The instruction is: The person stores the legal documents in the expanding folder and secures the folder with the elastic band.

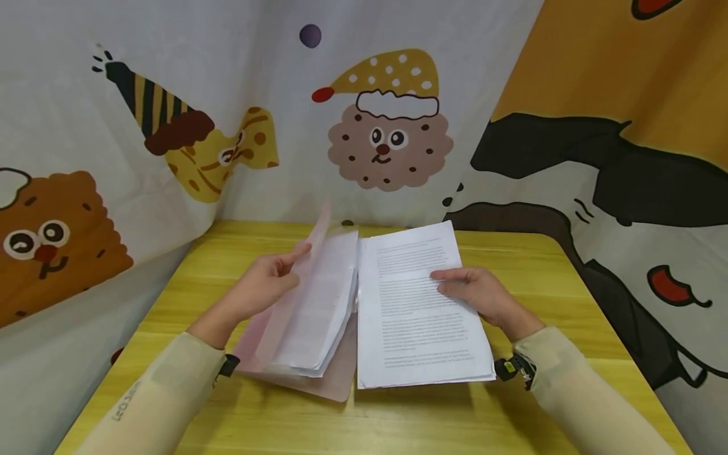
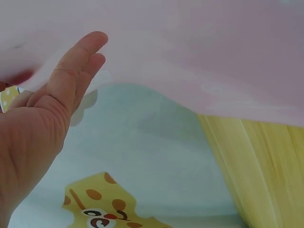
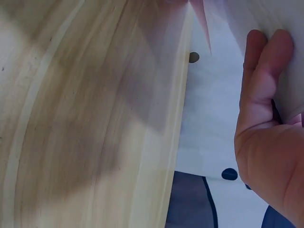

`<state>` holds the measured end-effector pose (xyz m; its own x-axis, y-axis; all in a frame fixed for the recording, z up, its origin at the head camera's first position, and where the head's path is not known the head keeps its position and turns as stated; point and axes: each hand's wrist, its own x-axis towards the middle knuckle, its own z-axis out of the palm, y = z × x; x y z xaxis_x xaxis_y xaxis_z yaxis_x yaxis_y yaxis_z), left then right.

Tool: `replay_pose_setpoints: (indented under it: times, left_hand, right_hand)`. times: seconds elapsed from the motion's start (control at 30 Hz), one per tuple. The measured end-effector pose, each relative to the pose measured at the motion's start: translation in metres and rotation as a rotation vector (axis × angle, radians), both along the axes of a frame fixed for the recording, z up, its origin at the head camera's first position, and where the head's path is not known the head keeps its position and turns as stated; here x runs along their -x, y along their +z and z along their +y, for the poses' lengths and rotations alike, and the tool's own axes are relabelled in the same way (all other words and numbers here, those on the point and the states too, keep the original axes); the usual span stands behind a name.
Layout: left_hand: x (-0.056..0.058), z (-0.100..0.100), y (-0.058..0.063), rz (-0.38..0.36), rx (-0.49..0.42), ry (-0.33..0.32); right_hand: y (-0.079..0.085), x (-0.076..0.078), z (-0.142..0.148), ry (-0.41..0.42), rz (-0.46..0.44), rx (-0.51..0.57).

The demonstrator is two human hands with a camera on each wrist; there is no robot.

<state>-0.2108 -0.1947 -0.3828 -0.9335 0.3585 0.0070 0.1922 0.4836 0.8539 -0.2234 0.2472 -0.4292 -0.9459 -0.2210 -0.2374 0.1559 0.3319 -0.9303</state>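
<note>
In the head view, pinching the raised left side of the pink folder point(image 1: 281, 328) with the left hand point(image 1: 261, 284), gripping the printed pages point(image 1: 421, 309) by their right edge with the right hand point(image 1: 483, 294), and holding both open over the counter point(image 1: 409, 423), before the curtain point(image 1: 273, 69). In the left wrist view, laying fingers point(image 2: 78, 57) against the folder. In the right wrist view, pressing fingers point(image 3: 270, 61) against the pages, near the counter's edge.
</note>
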Motion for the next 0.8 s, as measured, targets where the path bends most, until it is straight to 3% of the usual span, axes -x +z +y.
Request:
replay_pose_setpoints:
  times: [0.3,0.43,0.63,0.73,0.8]
  left_hand:
    - [-0.003,0.001,0.001,-0.006,-0.007,0.011]
    - [-0.003,0.001,0.003,-0.009,-0.002,0.022]
    - [-0.001,0.002,0.001,0.004,-0.003,0.004]
    - [0.0,0.004,-0.001,0.009,0.006,-0.015]
    - [0.0,0.007,-0.001,0.005,0.016,-0.023]
  right_hand:
    - [-0.002,-0.004,-0.01,0.065,0.044,-0.124]
    - [-0.003,-0.006,-0.009,0.105,-0.023,-0.112]
    - [-0.01,-0.002,-0.016,0.228,-0.057,-0.062]
    - [-0.015,0.004,-0.022,0.211,-0.088,-0.001]
    - [-0.019,0.008,-0.025,0.148,-0.112,0.036]
